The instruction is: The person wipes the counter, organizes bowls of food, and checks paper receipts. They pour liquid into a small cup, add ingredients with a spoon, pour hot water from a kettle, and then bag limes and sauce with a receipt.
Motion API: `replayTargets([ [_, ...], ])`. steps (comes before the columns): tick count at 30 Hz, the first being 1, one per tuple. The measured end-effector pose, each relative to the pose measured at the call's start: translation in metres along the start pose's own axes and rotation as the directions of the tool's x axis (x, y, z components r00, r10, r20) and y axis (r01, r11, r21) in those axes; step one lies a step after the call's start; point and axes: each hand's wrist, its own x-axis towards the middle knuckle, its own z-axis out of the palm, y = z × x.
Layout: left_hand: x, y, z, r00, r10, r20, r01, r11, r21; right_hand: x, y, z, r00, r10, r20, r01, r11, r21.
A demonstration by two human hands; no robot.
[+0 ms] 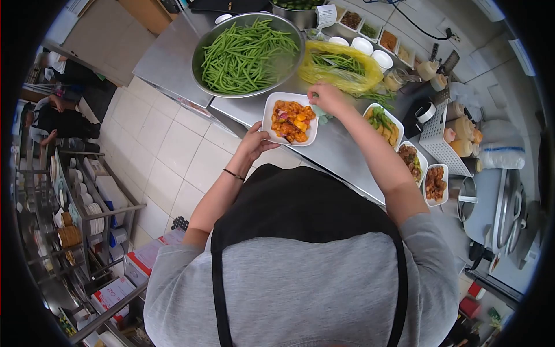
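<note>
A white square dish (pixel 269 113) of orange, glazed food is at the counter's front edge. My left hand (pixel 258 142) grips its lower left side, fingers partly under the rim. At the dish's right rim is my right hand (pixel 328 97), its fingers pressed together near a pale green cloth (pixel 321 114); what they hold, if anything, is too small to make out. Behind the dish stands a large metal bowl (pixel 199 70) of green beans. A yellow plastic bag (pixel 370 65) with more beans lies beyond my right hand.
Three white dishes of food (pixel 399 128) line the counter (pixel 341 151) at the right. Behind them stands a white basket (pixel 436 139) with bottles. Seasoning containers (pixel 388 40) run along the wall. Two people (pixel 63 118) are at the far left, near a metal rack (pixel 87 217).
</note>
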Motion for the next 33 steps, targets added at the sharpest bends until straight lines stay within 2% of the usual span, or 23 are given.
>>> replayTargets([
  [2,0.001,-0.002,0.000,1.000,0.017,-0.001,-0.017,0.999,-0.035,0.002,-0.011,-0.004,0.999,0.023,0.048,-0.021,0.999,-0.044],
  [4,0.002,-0.007,0.002,0.999,0.033,-0.003,-0.033,0.997,-0.072,0.006,-0.016,-0.005,0.987,0.117,0.109,-0.095,0.978,-0.185],
  [5,0.003,-0.009,0.001,0.999,0.038,-0.008,-0.038,0.995,-0.094,0.007,-0.015,-0.007,0.987,0.117,0.109,-0.095,0.978,-0.185],
  [7,0.001,-0.010,0.004,0.999,0.045,-0.012,-0.046,0.992,-0.115,0.011,-0.009,-0.011,0.953,0.184,0.241,-0.133,0.968,-0.215],
  [8,0.000,-0.011,0.005,0.999,0.035,-0.010,-0.035,0.995,-0.096,0.011,-0.004,-0.016,0.953,0.184,0.241,-0.132,0.968,-0.215],
  [10,-0.004,-0.009,0.012,1.000,0.025,-0.010,-0.026,0.996,-0.081,0.008,0.009,-0.027,0.844,0.299,0.445,-0.088,0.896,-0.435],
  [11,-0.008,-0.007,0.017,0.998,0.018,-0.056,-0.024,0.994,-0.103,0.002,0.017,-0.031,0.842,0.300,0.448,-0.087,0.896,-0.436],
  [12,-0.010,-0.006,0.020,0.995,0.010,-0.100,-0.022,0.992,-0.123,-0.007,0.025,-0.033,0.888,0.262,0.378,-0.206,0.961,-0.184],
  [13,-0.009,-0.007,0.020,0.995,0.007,-0.098,-0.019,0.992,-0.125,-0.013,0.031,-0.033,0.923,0.248,0.293,-0.285,0.954,0.091],
  [14,-0.008,-0.007,0.020,0.996,-0.003,-0.094,-0.010,0.991,-0.134,-0.015,0.033,-0.025,0.922,0.252,0.294,-0.288,0.954,0.088],
  [16,-0.007,-0.008,0.021,0.996,-0.016,-0.089,0.003,0.990,-0.141,-0.019,0.034,-0.001,0.981,0.190,-0.023,-0.173,0.931,0.321],
  [17,-0.006,-0.009,0.021,0.996,-0.012,-0.089,-0.001,0.989,-0.146,-0.022,0.031,0.008,0.978,0.197,-0.070,-0.151,0.897,0.416],
  [20,-0.005,-0.009,0.022,0.996,0.000,-0.090,-0.014,0.989,-0.150,-0.023,0.041,0.039,0.958,0.277,-0.076,-0.203,0.839,0.504],
  [25,-0.004,-0.014,0.026,0.994,0.016,-0.107,-0.036,0.983,-0.183,-0.053,0.002,0.019,0.922,0.386,-0.039,-0.348,0.867,0.357],
  [27,-0.004,-0.014,0.024,0.995,0.013,-0.094,-0.032,0.980,-0.199,-0.063,0.007,0.016,0.907,0.346,0.240,-0.416,0.825,0.381],
  [28,-0.004,-0.014,0.024,0.995,0.012,-0.094,-0.031,0.979,-0.199,-0.069,0.006,0.008,0.906,0.347,0.241,-0.417,0.825,0.381],
  [30,-0.004,-0.013,0.024,0.996,0.028,-0.081,-0.043,0.982,-0.182,-0.077,0.005,-0.014,0.933,0.308,0.188,-0.348,0.905,0.246],
  [31,-0.003,-0.014,0.025,0.996,0.027,-0.080,-0.041,0.982,-0.183,-0.076,0.006,-0.017,0.960,0.274,0.064,-0.281,0.940,0.196],
  [32,-0.002,-0.016,0.025,0.995,0.033,-0.097,-0.051,0.982,-0.184,-0.072,0.007,-0.014,0.959,0.276,0.064,-0.283,0.939,0.195],
  [33,-0.002,-0.016,0.025,0.993,0.040,-0.114,-0.061,0.981,-0.184,-0.068,0.004,-0.008,0.983,0.179,-0.028,-0.169,0.961,0.220],
])
